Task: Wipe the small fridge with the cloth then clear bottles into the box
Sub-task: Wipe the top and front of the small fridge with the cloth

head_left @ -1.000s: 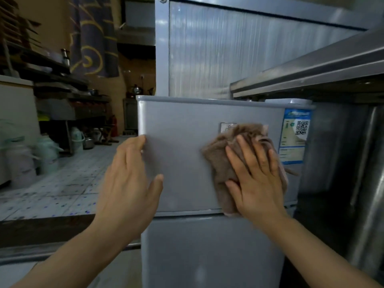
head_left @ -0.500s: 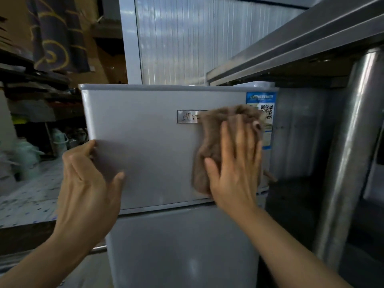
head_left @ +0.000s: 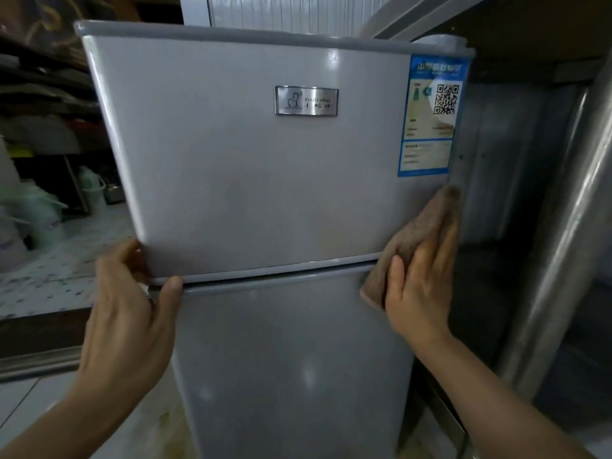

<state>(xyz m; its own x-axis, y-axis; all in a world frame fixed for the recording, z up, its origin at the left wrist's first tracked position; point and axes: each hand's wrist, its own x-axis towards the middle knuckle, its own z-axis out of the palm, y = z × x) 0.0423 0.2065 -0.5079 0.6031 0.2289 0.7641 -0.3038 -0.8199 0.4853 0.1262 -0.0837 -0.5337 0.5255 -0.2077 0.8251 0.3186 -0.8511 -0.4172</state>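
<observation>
The small grey fridge [head_left: 265, 180] fills the middle of the head view, with a metal badge and a blue label on its upper door. My right hand [head_left: 419, 286] lies flat on the brown cloth [head_left: 417, 233] and presses it against the lower right corner of the upper door, across the seam between the two doors. My left hand [head_left: 132, 309] rests on the lower left corner of the upper door, fingers wrapped round its edge and thumb on the seam. No bottles or box are in view.
A steel table leg [head_left: 563, 226] and shelf stand close on the right of the fridge. To the left lie a tiled floor [head_left: 56, 270], pale jugs [head_left: 39, 210] and dark shelving. A white lid [head_left: 443, 39] sits on the fridge top.
My right hand has slid the cloth down from beside the badge to the door's lower right corner. My left hand has dropped from the door's left edge to its lower left corner. The view has moved closer.
</observation>
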